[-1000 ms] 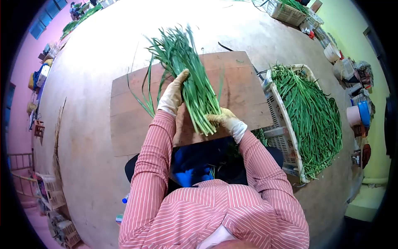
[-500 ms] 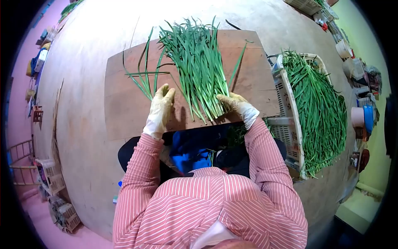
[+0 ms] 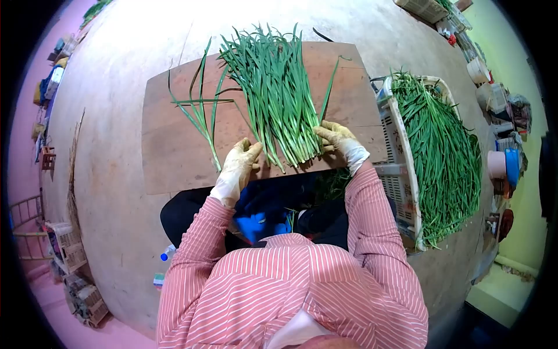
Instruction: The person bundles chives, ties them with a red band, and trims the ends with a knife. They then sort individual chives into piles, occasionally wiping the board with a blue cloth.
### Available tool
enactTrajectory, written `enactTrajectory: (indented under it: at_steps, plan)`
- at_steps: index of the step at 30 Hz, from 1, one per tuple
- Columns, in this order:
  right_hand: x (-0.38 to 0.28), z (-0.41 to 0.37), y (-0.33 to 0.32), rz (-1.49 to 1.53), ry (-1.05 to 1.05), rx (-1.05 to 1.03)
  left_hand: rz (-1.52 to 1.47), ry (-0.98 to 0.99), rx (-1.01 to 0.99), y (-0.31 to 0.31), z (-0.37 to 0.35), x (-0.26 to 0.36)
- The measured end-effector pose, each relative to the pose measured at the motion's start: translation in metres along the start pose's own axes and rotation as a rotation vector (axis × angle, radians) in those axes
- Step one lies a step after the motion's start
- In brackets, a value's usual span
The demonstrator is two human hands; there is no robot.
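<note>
A spread bunch of garlic chives (image 3: 279,99) lies on a brown wooden board (image 3: 174,139), pale stalk ends toward me. My left hand (image 3: 239,166), in a yellowed glove, is beside the lower left of the bunch. Its fingers are loosely bent and apart, with nothing seen in them. At the right side of the stalk ends, my gloved right hand (image 3: 340,139) touches the bunch, fingers stretched out; part of its underside is hidden. A few loose chives (image 3: 200,116) lie to the left on the board, and a single leaf (image 3: 331,87) lies to the right.
A white plastic crate (image 3: 407,151) heaped with more chives (image 3: 444,163) stands against the board's right side. Blue cloth (image 3: 256,215) shows below the board. A bottle with a blue cap (image 3: 167,253) is on the floor at my left. Crates and tubs line both walls.
My left hand has moved down and right, from the loose chives toward the stalk ends of the bunch. My right hand stays at the bunch's right side, its fingers slightly higher.
</note>
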State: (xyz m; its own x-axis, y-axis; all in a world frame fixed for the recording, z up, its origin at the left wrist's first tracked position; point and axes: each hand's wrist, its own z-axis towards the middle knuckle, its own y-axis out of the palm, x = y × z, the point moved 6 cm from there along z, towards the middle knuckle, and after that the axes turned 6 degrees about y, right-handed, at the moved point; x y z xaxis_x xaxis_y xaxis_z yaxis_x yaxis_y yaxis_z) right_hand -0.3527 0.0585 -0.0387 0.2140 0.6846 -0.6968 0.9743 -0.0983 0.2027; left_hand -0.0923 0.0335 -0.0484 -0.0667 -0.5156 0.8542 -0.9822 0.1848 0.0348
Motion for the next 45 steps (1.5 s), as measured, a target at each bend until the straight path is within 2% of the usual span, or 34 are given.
enactTrajectory:
  at_steps: [1, 2, 3, 5, 6, 7, 9, 10, 11, 14, 16, 18, 20, 23, 24, 25, 27, 29, 32, 33, 35, 39, 41, 42, 45]
  plan:
    - [-0.005, -0.006, 0.004, -0.136, 0.023, 0.064, -0.102, -0.113, -0.061, 0.007, 0.001, -0.004]
    - [0.004, 0.017, -0.007, -0.382, -0.044, 0.222, -0.101, -0.108, -0.058, 0.012, 0.003, -0.002]
    - [-0.008, 0.004, 0.011, -0.402, -0.081, 0.134, -0.225, -0.169, -0.07, 0.024, 0.004, -0.004]
    - [0.002, 0.022, 0.01, -0.448, -0.169, 0.11, -0.472, -0.291, -0.098, 0.043, 0.006, -0.007]
    - [0.017, 0.033, 0.009, -0.254, -0.104, 0.043, -0.482, -0.167, -0.289, 0.053, 0.014, -0.004]
    - [0.021, 0.035, 0.017, -0.11, -0.131, -0.027, -0.573, -0.159, -0.377, 0.059, 0.015, -0.005]
    - [0.015, 0.025, 0.025, -0.082, -0.124, -0.04, -0.608, -0.111, -0.404, 0.067, 0.027, -0.019]
    - [0.019, 0.023, 0.034, 0.145, -0.097, -0.166, -0.509, -0.089, -0.313, 0.07, 0.017, -0.004]
    - [0.019, 0.026, 0.034, 0.105, -0.13, -0.184, -0.483, -0.064, -0.333, 0.068, 0.024, -0.01]
    - [0.02, 0.022, 0.035, 0.11, -0.026, -0.199, -0.507, -0.082, -0.269, 0.067, 0.025, -0.01]
    - [0.009, 0.01, 0.041, 0.123, -0.022, -0.206, -0.671, -0.292, -0.403, 0.077, 0.004, 0.001]
    - [0.013, 0.008, 0.043, 0.143, -0.005, -0.209, -0.639, -0.242, -0.44, 0.081, -0.001, 0.004]
    - [0.013, 0.015, 0.041, 0.069, -0.117, -0.176, -0.53, -0.139, -0.465, 0.084, -0.006, 0.015]
    - [0.015, 0.021, 0.038, 0.014, -0.204, -0.145, -0.61, -0.223, -0.509, 0.082, -0.007, 0.01]
    - [0.013, 0.011, 0.043, 0.102, -0.118, -0.162, -0.657, -0.296, -0.532, 0.084, -0.009, 0.011]
    - [0.008, 0.002, 0.047, 0.186, -0.04, -0.177, -0.604, -0.288, -0.443, 0.079, -0.011, 0.013]
    - [0.006, -0.004, 0.053, 0.257, -0.015, -0.229, -0.56, -0.233, -0.424, 0.068, -0.003, 0.003]
    - [0.026, 0.022, 0.047, 0.271, 0.058, -0.266, -0.638, -0.289, -0.453, 0.065, 0.0, -0.01]
    - [0.02, 0.017, 0.057, 0.189, 0.01, -0.308, -0.574, -0.25, -0.463, 0.059, -0.003, -0.003]
    - [0.017, 0.017, 0.059, 0.11, -0.122, -0.305, -0.578, -0.246, -0.46, 0.058, -0.003, -0.004]
    - [0.022, 0.019, 0.061, -0.015, -0.102, -0.265, -0.544, -0.174, -0.457, 0.056, -0.004, -0.001]
    - [0.025, 0.016, 0.061, 0.057, -0.051, -0.267, -0.599, -0.25, -0.491, 0.054, -0.01, 0.001]
    - [0.028, 0.02, 0.058, 0.003, -0.056, -0.205, -0.584, -0.228, -0.483, 0.049, -0.005, -0.003]
    - [0.026, 0.02, 0.069, 0.081, -0.102, -0.308, -0.56, -0.2, -0.474, 0.049, -0.007, 0.0]
    - [0.022, 0.011, 0.071, 0.059, -0.118, -0.255, -0.551, -0.162, -0.457, 0.051, -0.014, 0.006]
